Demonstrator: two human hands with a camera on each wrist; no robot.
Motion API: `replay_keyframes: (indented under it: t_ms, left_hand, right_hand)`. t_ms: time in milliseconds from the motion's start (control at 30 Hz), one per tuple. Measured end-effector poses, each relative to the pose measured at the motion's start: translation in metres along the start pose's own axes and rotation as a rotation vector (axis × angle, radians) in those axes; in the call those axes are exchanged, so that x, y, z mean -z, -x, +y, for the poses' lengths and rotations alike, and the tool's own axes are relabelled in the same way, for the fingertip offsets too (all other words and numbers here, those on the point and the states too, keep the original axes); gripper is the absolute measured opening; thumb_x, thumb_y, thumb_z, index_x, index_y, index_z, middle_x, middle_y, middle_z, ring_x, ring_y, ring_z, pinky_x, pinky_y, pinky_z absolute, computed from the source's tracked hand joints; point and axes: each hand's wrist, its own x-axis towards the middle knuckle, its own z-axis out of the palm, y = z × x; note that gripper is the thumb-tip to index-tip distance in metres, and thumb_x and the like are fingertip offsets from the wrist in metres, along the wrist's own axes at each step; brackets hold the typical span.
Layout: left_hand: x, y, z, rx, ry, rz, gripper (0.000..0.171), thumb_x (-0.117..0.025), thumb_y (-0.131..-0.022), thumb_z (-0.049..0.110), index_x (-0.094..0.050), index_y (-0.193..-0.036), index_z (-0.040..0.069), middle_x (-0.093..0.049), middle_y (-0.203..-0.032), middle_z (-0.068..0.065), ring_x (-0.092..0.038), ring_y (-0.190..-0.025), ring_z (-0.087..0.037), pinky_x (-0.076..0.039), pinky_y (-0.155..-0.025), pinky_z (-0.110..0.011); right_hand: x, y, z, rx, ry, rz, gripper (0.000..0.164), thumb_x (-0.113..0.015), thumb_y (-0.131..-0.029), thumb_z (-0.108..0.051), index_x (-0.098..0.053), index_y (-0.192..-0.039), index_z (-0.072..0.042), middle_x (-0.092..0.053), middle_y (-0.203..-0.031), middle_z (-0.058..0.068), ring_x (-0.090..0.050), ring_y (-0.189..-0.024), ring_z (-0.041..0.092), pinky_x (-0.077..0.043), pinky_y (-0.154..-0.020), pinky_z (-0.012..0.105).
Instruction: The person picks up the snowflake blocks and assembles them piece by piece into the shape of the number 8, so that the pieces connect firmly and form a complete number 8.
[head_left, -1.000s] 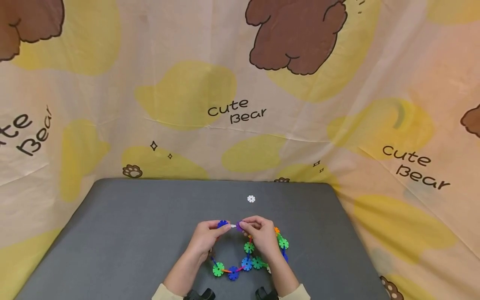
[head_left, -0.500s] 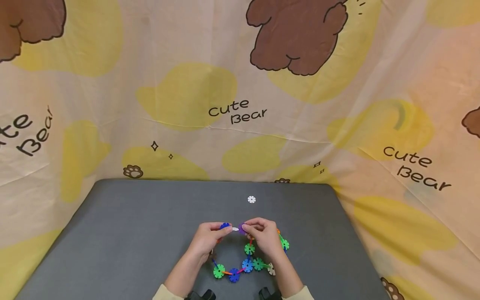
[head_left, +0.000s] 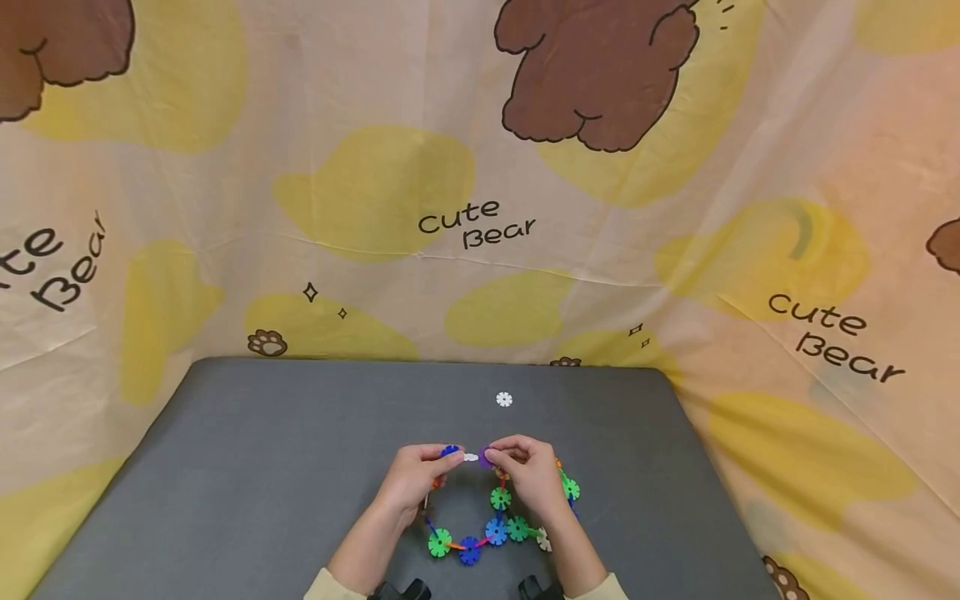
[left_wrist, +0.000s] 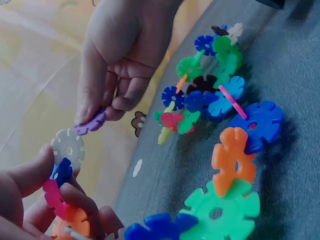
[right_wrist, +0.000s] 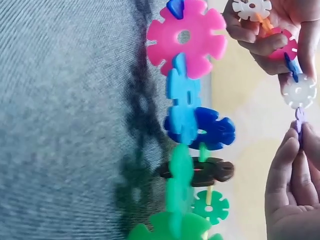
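Note:
My left hand (head_left: 408, 473) pinches a blue snowflake disc (left_wrist: 61, 171) at the end of a chain of interlocking discs. A white snowflake disc (left_wrist: 68, 148) is fitted to the blue one and sticks out past the fingertips. Facing it, my right hand (head_left: 529, 471) pinches a purple snowflake disc (left_wrist: 91, 122) between thumb and fingers. In the right wrist view the purple disc (right_wrist: 300, 122) meets the white disc's edge; how deep their slots engage cannot be told. A pink disc (left_wrist: 55, 199) and an orange disc (left_wrist: 71, 223) follow along the chain by the left palm.
The chain continues over the grey table (head_left: 300, 433) in a loop, with a green disc (head_left: 439, 543) and a dark blue disc (head_left: 469, 550) at the front. More discs run right, partly under the right forearm. A loose white disc (head_left: 504, 399) lies farther back. Patterned cloth (head_left: 360, 183) hangs behind.
Both hands have shifted slightly toward the person and right in the head view, keeping hold of their discs. The white disc between them shows at a slightly different tilt.

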Motion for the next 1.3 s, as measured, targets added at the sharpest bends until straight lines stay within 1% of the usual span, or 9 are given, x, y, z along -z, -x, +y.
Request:
replay_keyframes:
  t_ms: [200, 433, 600, 733, 867, 933, 1033, 1167, 1300]
  left_hand:
    - [-0.001, 0.0, 0.001, 0.0, -0.004, -0.012, 0.031, -0.078, -0.089, 0.033, -0.079, -0.105, 0.007, -0.061, -0.073, -0.004, -0.057, -0.075, -0.023, -0.047, -0.07, -0.036]
    - [-0.002, -0.001, 0.001, -0.005, 0.013, -0.003, 0.03, -0.078, -0.089, 0.032, -0.079, -0.106, 0.007, -0.059, -0.07, -0.003, -0.057, -0.073, -0.023, -0.045, -0.069, -0.036]
    - [-0.001, -0.003, -0.003, 0.003, 0.011, -0.012, 0.031, -0.078, -0.089, 0.034, -0.079, -0.104, 0.008, -0.058, -0.069, -0.002, -0.056, -0.074, -0.022, -0.043, -0.068, -0.034]
    - [-0.001, -0.003, -0.005, -0.011, 0.012, -0.014, 0.035, -0.078, -0.088, 0.036, -0.079, -0.104, 0.005, -0.062, -0.072, -0.002, -0.057, -0.075, -0.022, -0.043, -0.069, -0.034]
    - [-0.003, -0.003, -0.005, -0.029, 0.036, -0.022, 0.036, -0.078, -0.088, 0.037, -0.079, -0.106, 0.006, -0.067, -0.074, -0.004, -0.059, -0.077, -0.022, -0.045, -0.071, -0.034]
    - [-0.004, -0.003, -0.004, -0.034, 0.042, -0.029, 0.036, -0.077, -0.089, 0.037, -0.079, -0.107, 0.006, -0.066, -0.072, -0.004, -0.059, -0.077, -0.021, -0.044, -0.071, -0.033]
    - [-0.005, -0.003, -0.004, -0.04, 0.044, -0.029, 0.036, -0.076, -0.09, 0.036, -0.078, -0.109, 0.007, -0.066, -0.074, -0.003, -0.057, -0.076, -0.019, -0.042, -0.07, -0.032]
    - [-0.005, -0.004, -0.006, -0.041, 0.043, -0.032, 0.035, -0.075, -0.091, 0.036, -0.078, -0.11, 0.007, -0.066, -0.081, -0.002, -0.054, -0.075, -0.018, -0.043, -0.07, -0.032]
    - [-0.004, -0.005, -0.01, -0.039, 0.032, -0.052, 0.034, -0.075, -0.091, 0.035, -0.079, -0.107, 0.005, -0.064, -0.077, -0.001, -0.053, -0.073, -0.018, -0.043, -0.069, -0.031]
  right_hand:
    - [-0.001, 0.0, 0.003, 0.008, -0.03, 0.001, 0.016, -0.081, -0.086, -0.019, -0.077, -0.093, -0.004, -0.076, -0.083, 0.014, -0.07, -0.07, 0.03, -0.061, -0.068, 0.042]
    - [-0.007, 0.001, 0.003, -0.045, -0.111, 0.067, 0.021, -0.083, -0.084, -0.021, -0.077, -0.092, -0.003, -0.076, -0.081, 0.011, -0.07, -0.066, 0.019, -0.061, -0.069, 0.044]
    - [-0.007, 0.001, 0.002, -0.068, -0.1, 0.074, 0.019, -0.084, -0.084, -0.02, -0.078, -0.091, -0.003, -0.076, -0.082, 0.01, -0.071, -0.068, 0.027, -0.061, -0.069, 0.046]
    - [-0.008, 0.003, 0.002, -0.067, -0.073, 0.049, 0.017, -0.083, -0.085, -0.02, -0.078, -0.09, -0.005, -0.076, -0.081, 0.011, -0.07, -0.068, 0.027, -0.06, -0.063, 0.039]
    - [-0.011, 0.006, 0.003, -0.073, -0.114, 0.095, 0.016, -0.083, -0.084, -0.019, -0.079, -0.089, -0.005, -0.075, -0.077, 0.011, -0.066, -0.061, 0.016, -0.052, -0.053, 0.026]
    - [-0.012, 0.008, 0.004, -0.065, -0.146, 0.133, 0.017, -0.083, -0.084, -0.018, -0.078, -0.089, -0.003, -0.074, -0.075, 0.012, -0.065, -0.059, 0.014, -0.051, -0.051, 0.025]
    - [-0.014, 0.009, 0.003, -0.045, -0.176, 0.16, 0.019, -0.083, -0.084, -0.017, -0.078, -0.091, 0.0, -0.075, -0.077, 0.013, -0.068, -0.062, 0.02, -0.058, -0.059, 0.032]
    - [-0.012, 0.009, -0.001, -0.046, -0.159, 0.145, 0.02, -0.084, -0.083, -0.017, -0.078, -0.092, 0.0, -0.076, -0.081, 0.013, -0.07, -0.068, 0.031, -0.061, -0.068, 0.042]
    - [-0.007, 0.008, -0.005, -0.064, -0.09, 0.08, 0.018, -0.083, -0.084, -0.017, -0.078, -0.091, -0.002, -0.076, -0.081, 0.012, -0.069, -0.068, 0.029, -0.061, -0.065, 0.037]
